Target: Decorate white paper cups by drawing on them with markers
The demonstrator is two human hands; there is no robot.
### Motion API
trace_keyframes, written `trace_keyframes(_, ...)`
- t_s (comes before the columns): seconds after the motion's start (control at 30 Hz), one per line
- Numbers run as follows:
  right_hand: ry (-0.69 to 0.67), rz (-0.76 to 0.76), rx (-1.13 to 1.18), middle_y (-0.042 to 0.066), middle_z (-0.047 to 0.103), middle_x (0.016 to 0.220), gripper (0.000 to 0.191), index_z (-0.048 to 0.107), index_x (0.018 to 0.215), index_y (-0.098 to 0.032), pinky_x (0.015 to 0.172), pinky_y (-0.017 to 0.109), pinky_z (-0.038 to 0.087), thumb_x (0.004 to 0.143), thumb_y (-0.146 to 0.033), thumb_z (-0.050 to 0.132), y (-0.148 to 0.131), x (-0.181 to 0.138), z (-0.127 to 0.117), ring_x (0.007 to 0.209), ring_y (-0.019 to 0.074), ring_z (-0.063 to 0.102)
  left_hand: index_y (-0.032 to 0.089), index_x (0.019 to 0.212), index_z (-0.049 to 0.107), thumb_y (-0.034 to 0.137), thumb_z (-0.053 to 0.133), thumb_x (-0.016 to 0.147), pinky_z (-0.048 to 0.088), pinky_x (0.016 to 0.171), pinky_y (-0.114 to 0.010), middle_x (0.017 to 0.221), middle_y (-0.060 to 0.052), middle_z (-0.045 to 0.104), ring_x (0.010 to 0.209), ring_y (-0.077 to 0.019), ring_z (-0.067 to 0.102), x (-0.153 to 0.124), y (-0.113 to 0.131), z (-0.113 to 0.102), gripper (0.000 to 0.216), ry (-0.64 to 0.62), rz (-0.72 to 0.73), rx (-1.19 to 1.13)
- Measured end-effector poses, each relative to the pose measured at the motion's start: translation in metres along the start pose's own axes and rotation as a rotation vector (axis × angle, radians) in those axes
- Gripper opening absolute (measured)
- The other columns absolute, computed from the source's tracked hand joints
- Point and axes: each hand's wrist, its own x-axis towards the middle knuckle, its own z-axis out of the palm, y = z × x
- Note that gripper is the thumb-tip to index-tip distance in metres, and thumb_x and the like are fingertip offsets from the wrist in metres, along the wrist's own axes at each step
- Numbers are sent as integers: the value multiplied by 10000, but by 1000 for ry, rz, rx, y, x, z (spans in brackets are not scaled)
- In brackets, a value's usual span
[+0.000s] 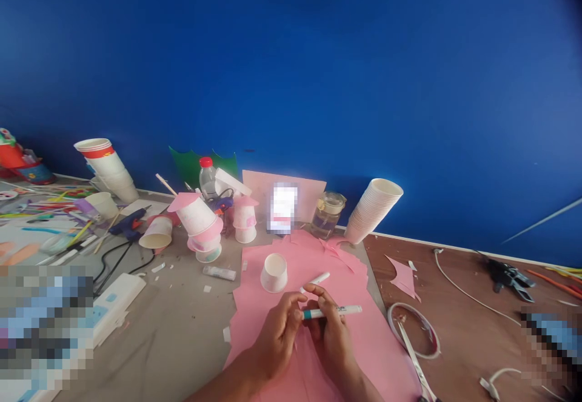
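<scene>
My right hand (334, 332) is closed on the barrel of a white marker (350, 310) with a teal band. My left hand (279, 326) pinches the teal cap end of the same marker, close against the right hand. Both hands are above a large pink sheet of paper (368, 341) with ragged edges. Just beyond the fingers lies a second white marker (322, 278), partly hidden by them. Behind the left hand, a white paper cup (274, 274) rests on the pink sheet.
Left: cup-built pink-and-white towers (200, 223), a glue stick (219, 273), a glue gun (130, 225) and a power strip (116, 302). Back: a lit phone (282, 208), a glass jar (328, 214) and stacked cups (373, 208). Right: a tape roll (435, 344) and scissors (416, 359).
</scene>
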Motion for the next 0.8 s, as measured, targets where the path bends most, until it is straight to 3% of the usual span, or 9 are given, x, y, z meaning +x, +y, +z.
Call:
trace_keyframes(0.1, 61, 15, -11, -33, 542, 546, 322, 652, 975, -206, 466, 225, 322, 769, -444, 581, 3, -8, 3, 471, 119, 423, 197, 1159, 516, 391, 300, 979, 432, 605, -258, 710, -9, 561, 609, -133, 491, -7, -8, 2, 341, 60, 88, 147)
trace_keyframes(0.23, 34, -4, -17, 11, 603, 584, 278, 664, 867, -202, 509, 255, 395, 773, -433, 541, 9, -18, 4, 555, 170, 535, 223, 1177, 532, 326, 308, 971, 505, 650, -279, 848, -66, 665, 676, -162, 602, -13, -10, 3, 322, 175, 265, 307)
trace_keyframes(0.37, 81, -14, 2, 37, 634, 592, 258, 679, 798, -194, 509, 281, 425, 734, -412, 557, 13, -22, 5, 558, 196, 565, 254, 1144, 584, 282, 307, 962, 545, 728, -317, 961, -91, 715, 831, -207, 672, -16, -1, 6, 332, 194, 281, 389)
trace_keyframes(0.53, 110, -41, 6, 13, 577, 506, 259, 675, 728, -191, 450, 258, 384, 714, -431, 579, 16, -24, 8, 462, 157, 493, 246, 1125, 576, 263, 314, 960, 548, 699, -307, 902, -74, 732, 767, -196, 680, -20, 2, 12, 310, 232, 309, 379)
trace_keyframes(0.7, 59, -53, -19, 14, 591, 572, 280, 669, 769, -196, 470, 258, 394, 777, -452, 555, 12, -17, 8, 513, 161, 519, 220, 1178, 545, 317, 255, 977, 518, 700, -323, 896, -97, 698, 769, -204, 645, -13, -2, 6, 365, 110, 227, 278)
trace_keyframes(0.8, 14, -91, -103, -14, 530, 518, 312, 687, 853, -200, 454, 250, 367, 818, -474, 544, 1, -4, 6, 476, 145, 472, 172, 1291, 460, 405, 269, 966, 472, 612, -323, 767, -75, 633, 640, -195, 577, -5, -4, -6, 443, 44, 295, 353)
